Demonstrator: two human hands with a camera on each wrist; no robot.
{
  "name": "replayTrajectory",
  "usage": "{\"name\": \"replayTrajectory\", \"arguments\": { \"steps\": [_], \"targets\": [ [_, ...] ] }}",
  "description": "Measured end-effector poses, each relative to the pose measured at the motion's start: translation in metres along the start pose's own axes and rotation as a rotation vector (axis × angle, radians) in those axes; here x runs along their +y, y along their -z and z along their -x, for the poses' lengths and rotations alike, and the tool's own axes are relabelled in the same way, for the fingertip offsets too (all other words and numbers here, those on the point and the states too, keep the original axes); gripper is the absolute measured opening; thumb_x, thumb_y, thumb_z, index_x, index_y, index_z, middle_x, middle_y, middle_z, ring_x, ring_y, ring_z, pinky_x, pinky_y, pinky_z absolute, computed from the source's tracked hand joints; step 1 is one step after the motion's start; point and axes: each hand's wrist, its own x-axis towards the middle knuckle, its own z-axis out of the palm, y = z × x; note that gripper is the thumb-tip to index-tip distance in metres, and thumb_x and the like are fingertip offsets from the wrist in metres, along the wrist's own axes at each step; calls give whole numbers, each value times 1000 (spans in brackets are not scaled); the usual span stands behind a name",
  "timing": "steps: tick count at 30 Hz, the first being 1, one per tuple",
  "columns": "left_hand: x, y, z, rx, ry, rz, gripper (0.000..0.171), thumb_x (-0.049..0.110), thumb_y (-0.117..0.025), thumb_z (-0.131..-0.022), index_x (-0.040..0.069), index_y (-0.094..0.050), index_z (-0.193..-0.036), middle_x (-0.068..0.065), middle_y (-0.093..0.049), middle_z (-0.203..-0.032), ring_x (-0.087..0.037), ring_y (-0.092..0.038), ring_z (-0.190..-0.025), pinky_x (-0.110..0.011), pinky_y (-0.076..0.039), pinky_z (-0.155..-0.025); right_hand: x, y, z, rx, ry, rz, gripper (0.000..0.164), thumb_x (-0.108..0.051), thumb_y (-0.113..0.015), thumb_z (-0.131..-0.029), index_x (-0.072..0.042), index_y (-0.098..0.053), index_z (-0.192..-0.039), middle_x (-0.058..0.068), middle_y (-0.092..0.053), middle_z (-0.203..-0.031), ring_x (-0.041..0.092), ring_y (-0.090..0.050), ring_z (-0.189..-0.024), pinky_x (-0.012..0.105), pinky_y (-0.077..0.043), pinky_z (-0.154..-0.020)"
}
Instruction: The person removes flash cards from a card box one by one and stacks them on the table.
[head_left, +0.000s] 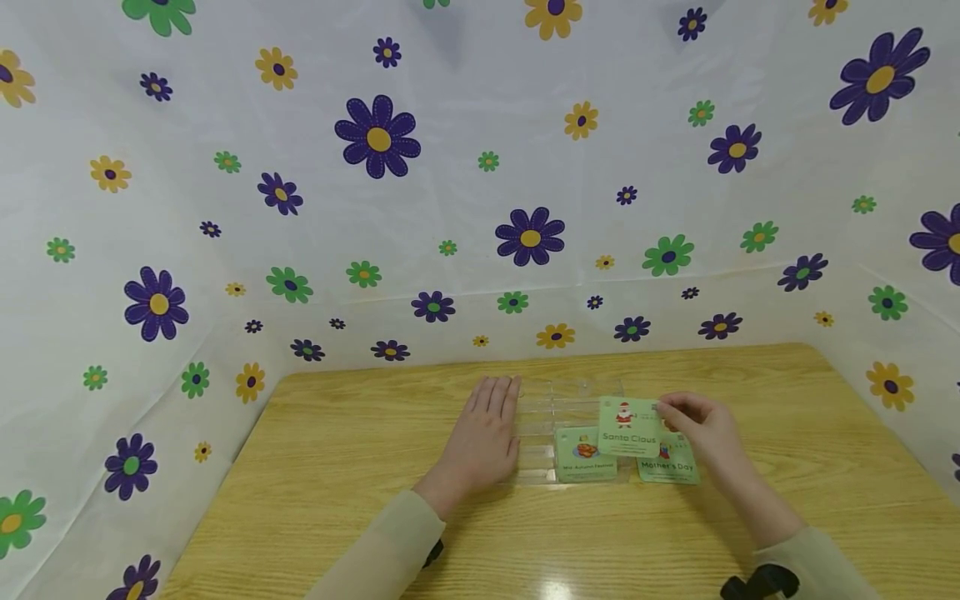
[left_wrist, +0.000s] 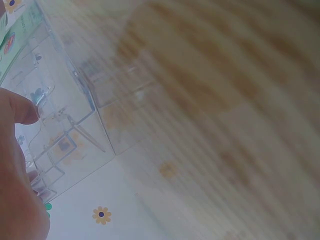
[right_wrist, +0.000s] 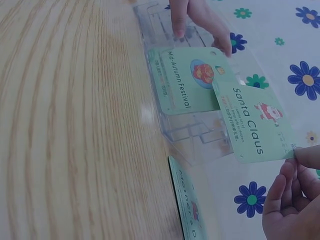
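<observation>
In the head view, my right hand [head_left: 708, 433] pinches the right edge of a green Santa Claus card [head_left: 628, 425] between thumb and fingers. That card is held up over the right part of a clear plastic rack [head_left: 534, 429] with stepped compartments. A Mid-Autumn Festival card [head_left: 583, 467] leans in the front of the rack, its upper right corner overlapped by the Santa Claus card. My left hand [head_left: 483, 437] rests along the rack's left side with fingers extended; its thumb [left_wrist: 25, 110] touches the plastic in the left wrist view.
Right of the rack, beneath my right hand, lies a Mother's Day card [head_left: 669, 472], apparently on top of a stack. The wooden table [head_left: 337, 467] carries everything. Flower-printed white cloth [head_left: 450, 200] encloses its back and sides.
</observation>
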Motion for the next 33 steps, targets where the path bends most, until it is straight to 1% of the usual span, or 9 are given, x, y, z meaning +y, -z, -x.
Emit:
{"name": "replayTrajectory", "arguments": {
  "steps": [6,11,13,18,22,27,30,33],
  "targets": [
    [0,1,0,2,-3,7,80,33,-54,-105,-3,-18,-167,-20,-33,-169,-36,-31,-159,-49,-21,-136,5,6,-2,1,4,-20,32,-16,-65,-106,11,-68,-122,-20,-64,-86,-1,-60,-83,19,-57,-80],
    [0,1,0,3,-2,6,80,33,-54,-105,-3,-18,-167,-20,-33,-169,-36,-31,-159,-49,-21,-136,8,11,-3,0,-4,-14,34,-18,-65,-106,11,-67,-123,-18,-67,-90,-2,-61,-84,18,-57,-80],
    [0,1,0,3,-2,8,79,33,-54,-106,-3,-19,-167,-20,-33,-169,-36,-31,-159,-49,-21,-136,9,12,-2,2,-5,-11,34,-19,-65,-106,11,-68,-124,-18,-67,-91,-2,-61,-85,18,-58,-81],
    [0,1,0,-3,-1,8,79,33,-53,-106,-3,-18,-167,-20,-32,-170,-35,-31,-159,-49,-21,-136,12,16,-1,24,0,-29,30,-17,-65,-106,9,-70,-119,-23,-66,-88,-2,-61,-83,18,-58,-79],
    [1,2,0,-4,-2,3,79,34,-53,-106,-2,-18,-167,-20,-32,-169,-35,-31,-159,-49,-21,-136,15,20,1,39,8,-24,27,-19,-66,-105,6,-72,-117,-23,-65,-88,-1,-61,-83,18,-58,-78],
    [1,2,0,-12,2,3,80,34,-53,-106,-2,-17,-167,-20,-32,-170,-35,-30,-159,-49,-20,-136,20,25,3,37,-21,-31,25,-22,-67,-105,0,-73,-116,-23,-66,-91,-1,-61,-85,18,-57,-80],
    [1,2,0,-12,3,3,79,34,-52,-106,-2,-17,-167,-20,-31,-170,-36,-30,-159,-49,-20,-136,24,27,2,42,-33,-29,28,-23,-67,-105,2,-72,-117,-22,-67,-93,-2,-61,-86,17,-57,-80],
    [1,2,0,-13,4,0,79,34,-52,-106,-2,-17,-167,-20,-31,-170,-35,-30,-160,-49,-20,-136,27,28,2,41,-40,-18,30,-23,-67,-106,4,-71,-117,-22,-66,-90,-2,-60,-85,17,-57,-78]
  ]
}}
